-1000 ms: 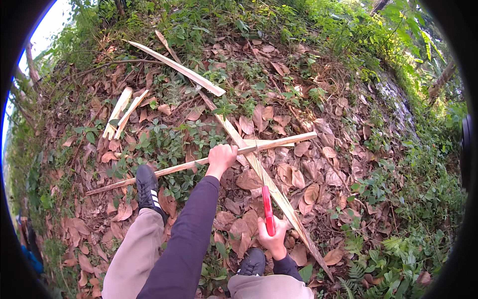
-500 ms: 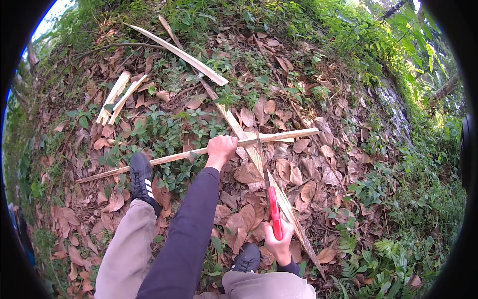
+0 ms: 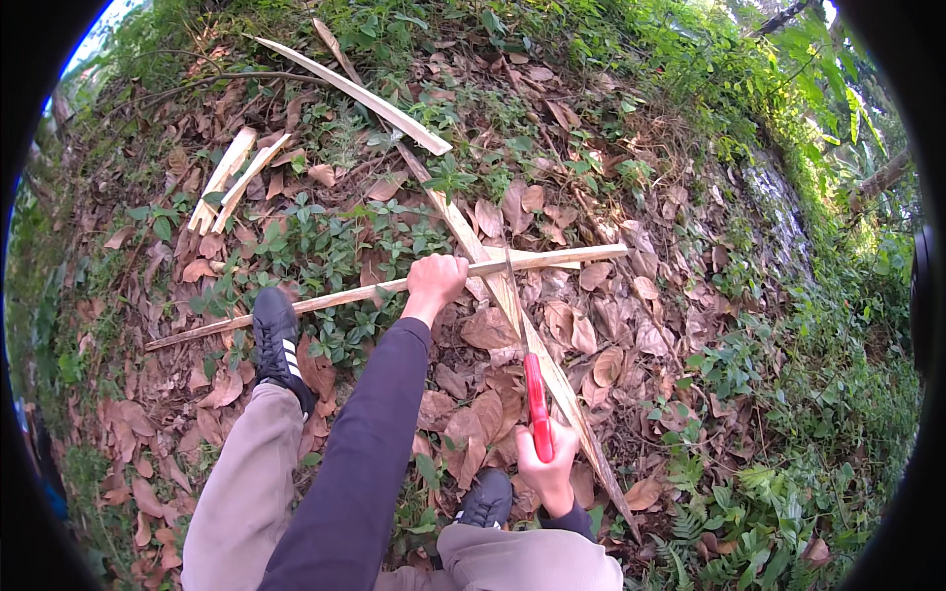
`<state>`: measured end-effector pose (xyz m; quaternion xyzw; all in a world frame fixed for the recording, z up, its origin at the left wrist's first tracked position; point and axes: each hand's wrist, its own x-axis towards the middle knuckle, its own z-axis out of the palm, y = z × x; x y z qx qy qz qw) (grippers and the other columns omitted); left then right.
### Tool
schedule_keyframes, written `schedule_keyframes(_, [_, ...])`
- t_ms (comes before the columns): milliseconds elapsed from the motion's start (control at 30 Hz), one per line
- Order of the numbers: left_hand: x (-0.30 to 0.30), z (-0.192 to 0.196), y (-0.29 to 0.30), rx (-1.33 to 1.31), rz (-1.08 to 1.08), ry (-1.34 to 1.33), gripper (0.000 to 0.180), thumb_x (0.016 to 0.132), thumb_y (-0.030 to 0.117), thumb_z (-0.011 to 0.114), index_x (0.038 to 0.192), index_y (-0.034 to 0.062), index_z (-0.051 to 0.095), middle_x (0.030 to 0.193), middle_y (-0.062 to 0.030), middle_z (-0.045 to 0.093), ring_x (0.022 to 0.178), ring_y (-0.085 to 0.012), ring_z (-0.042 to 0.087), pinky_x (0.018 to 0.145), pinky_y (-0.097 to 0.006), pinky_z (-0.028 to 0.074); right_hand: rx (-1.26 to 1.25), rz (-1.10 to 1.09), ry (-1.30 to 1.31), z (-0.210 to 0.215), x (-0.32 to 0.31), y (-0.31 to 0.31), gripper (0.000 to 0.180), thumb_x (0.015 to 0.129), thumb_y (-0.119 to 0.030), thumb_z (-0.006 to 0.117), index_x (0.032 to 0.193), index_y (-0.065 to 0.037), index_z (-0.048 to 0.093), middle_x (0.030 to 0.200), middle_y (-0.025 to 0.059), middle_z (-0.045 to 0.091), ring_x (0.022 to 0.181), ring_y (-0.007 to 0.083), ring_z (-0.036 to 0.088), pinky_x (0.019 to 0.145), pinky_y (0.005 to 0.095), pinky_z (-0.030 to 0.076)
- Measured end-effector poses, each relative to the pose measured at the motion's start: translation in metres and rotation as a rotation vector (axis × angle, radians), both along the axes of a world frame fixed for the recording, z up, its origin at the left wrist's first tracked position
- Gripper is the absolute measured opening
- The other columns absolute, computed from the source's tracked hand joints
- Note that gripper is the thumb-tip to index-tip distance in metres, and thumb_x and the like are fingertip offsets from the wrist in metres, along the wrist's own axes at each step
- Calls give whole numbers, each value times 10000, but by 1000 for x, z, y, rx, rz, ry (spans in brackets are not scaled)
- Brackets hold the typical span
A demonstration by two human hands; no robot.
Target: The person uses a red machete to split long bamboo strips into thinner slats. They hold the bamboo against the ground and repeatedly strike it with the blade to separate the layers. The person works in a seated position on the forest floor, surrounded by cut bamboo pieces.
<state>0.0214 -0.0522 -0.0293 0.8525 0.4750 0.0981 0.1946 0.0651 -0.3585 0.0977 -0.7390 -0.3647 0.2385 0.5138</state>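
Note:
My left hand (image 3: 437, 281) is closed around a long, thin strip of wood (image 3: 340, 298). That strip lies crosswise over a longer wooden plank (image 3: 461, 229) on the ground. In my right hand (image 3: 549, 465) is the red handle of a hand saw (image 3: 535, 379). The saw's narrow blade points away from me and rests across the strip, just right of my left hand and the crossing. Part of a short, pale piece of wood (image 3: 562, 264) shows beneath the strip at its right end.
Two short split pieces of wood (image 3: 225, 179) lie at the left. Beyond my hands is a long pale slat (image 3: 360, 96). My left shoe (image 3: 277, 340) stands by the strip, my right shoe (image 3: 485, 500) near the saw handle. Dry leaves and green plants cover the sloping ground.
The saw and my right hand have shifted slightly forward, away from me. My left hand keeps its grip on the strip, and the whole view has moved a little.

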Motion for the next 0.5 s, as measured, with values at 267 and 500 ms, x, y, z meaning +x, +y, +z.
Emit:
schedule_keyframes(267, [-10, -5, 2, -14, 10, 16, 447, 896, 313, 408, 736, 23, 708, 792, -222, 691, 773, -410, 680, 733, -510, 541, -50, -35, 58, -12, 26, 78, 249, 792, -37, 632, 612, -33, 460, 521, -27, 408, 502, 55, 375, 469, 282, 293])
schedule_keyframes(500, [-7, 1, -7, -56, 11, -4, 503, 904, 350, 399, 727, 1, 715, 786, -247, 683, 763, -422, 678, 759, -504, 539, 27, -2, -74, -21, 22, 58, 308, 798, -76, 639, 569, -40, 436, 488, 0, 421, 447, 70, 376, 433, 306, 291])
